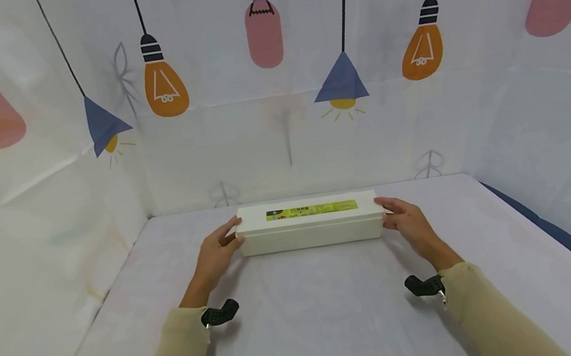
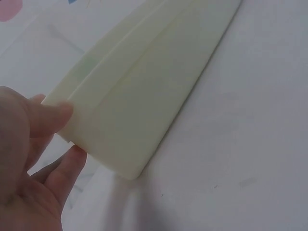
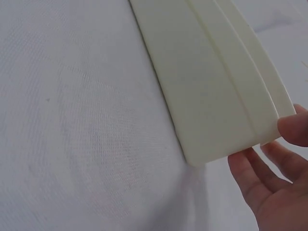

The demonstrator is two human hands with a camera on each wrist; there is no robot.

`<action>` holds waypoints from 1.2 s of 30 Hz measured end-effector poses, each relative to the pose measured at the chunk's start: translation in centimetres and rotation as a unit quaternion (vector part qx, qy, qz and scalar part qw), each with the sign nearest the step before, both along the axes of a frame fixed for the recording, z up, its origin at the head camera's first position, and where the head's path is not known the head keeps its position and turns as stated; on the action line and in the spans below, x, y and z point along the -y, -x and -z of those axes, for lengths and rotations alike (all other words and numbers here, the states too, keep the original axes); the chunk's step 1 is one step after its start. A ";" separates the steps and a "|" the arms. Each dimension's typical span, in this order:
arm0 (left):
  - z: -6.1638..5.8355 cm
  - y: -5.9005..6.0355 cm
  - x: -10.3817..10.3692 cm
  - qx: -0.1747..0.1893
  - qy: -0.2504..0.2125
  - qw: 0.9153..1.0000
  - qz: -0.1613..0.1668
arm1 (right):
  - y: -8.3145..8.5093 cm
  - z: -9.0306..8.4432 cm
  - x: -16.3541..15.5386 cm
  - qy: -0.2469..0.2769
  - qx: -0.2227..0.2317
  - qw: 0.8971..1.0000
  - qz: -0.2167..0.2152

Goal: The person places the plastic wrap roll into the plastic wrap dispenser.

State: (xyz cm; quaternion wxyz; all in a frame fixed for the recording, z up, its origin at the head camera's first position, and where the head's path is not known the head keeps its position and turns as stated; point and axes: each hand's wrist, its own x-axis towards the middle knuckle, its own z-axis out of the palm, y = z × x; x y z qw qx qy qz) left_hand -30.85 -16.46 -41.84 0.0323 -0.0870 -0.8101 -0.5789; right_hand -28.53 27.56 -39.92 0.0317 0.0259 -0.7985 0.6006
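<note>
On a white cloth-covered table (image 1: 306, 331), walled on three sides by white sheeting printed with hanging lamps and bulbs, a person in beige sleeves reaches forward with both hands.

At the left, the left hand (image 1: 215, 254) meets the left end of a long, low white foam box (image 1: 311, 228). Its thumb lies on the lid's top corner and its fingers run along the end wall — loosely spread, only lightly bent. The left wrist view shows the thumb tip (image 2: 57, 115) pressed to the lid's edge and another finger (image 2: 67, 168) lower down against the box's base. A black camera mount (image 1: 219, 314) sits at that wrist.

Across the middle, the box lies lengthwise from left to right, flat on the table, toward the far side and a little short of the back wall. Its lid is on, and a narrow yellow-green label (image 1: 312, 210) runs along the top.

At the right, the right hand (image 1: 411, 224) mirrors the left — thumb on the lid's right corner, fingers relaxed against the end wall. The right wrist view shows the thumb tip (image 3: 292, 129) on the lid's corner, with the fingers (image 3: 250, 174) open just below the box's end. Another black mount (image 1: 425, 286) sits at this wrist. A dark blue strip (image 1: 570, 243) shows along the table's right edge.
</note>
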 end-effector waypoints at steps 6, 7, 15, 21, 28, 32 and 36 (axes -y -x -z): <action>0.0 -0.3 -0.5 -0.001 -0.023 1.000 0.001 | 0.3 0.0 -0.5 -0.020 -0.025 0.999 0.006; -0.1 -0.4 -0.5 0.002 -0.023 1.000 -0.001 | 0.3 0.0 -0.6 -0.025 -0.028 0.999 0.006; -0.4 -0.5 -0.1 -0.007 0.009 0.999 -0.030 | 0.8 -0.7 -0.4 -0.054 -0.044 0.998 0.000; -0.9 -0.6 -0.2 -0.027 0.058 0.997 -0.048 | 0.9 -1.8 -0.4 -0.094 -0.050 0.994 0.002; -1.5 -1.3 -0.5 -0.109 0.118 0.985 -0.055 | 0.4 -2.5 -0.5 -0.176 -0.053 0.983 0.017; -1.9 -1.4 -0.5 -0.160 0.157 0.973 -0.054 | -0.1 -3.1 -0.6 -0.257 -0.060 0.964 0.043; -2.3 -1.5 -0.5 -0.189 0.192 0.962 -0.049 | -0.7 -3.5 -0.7 -0.300 -0.073 0.950 0.055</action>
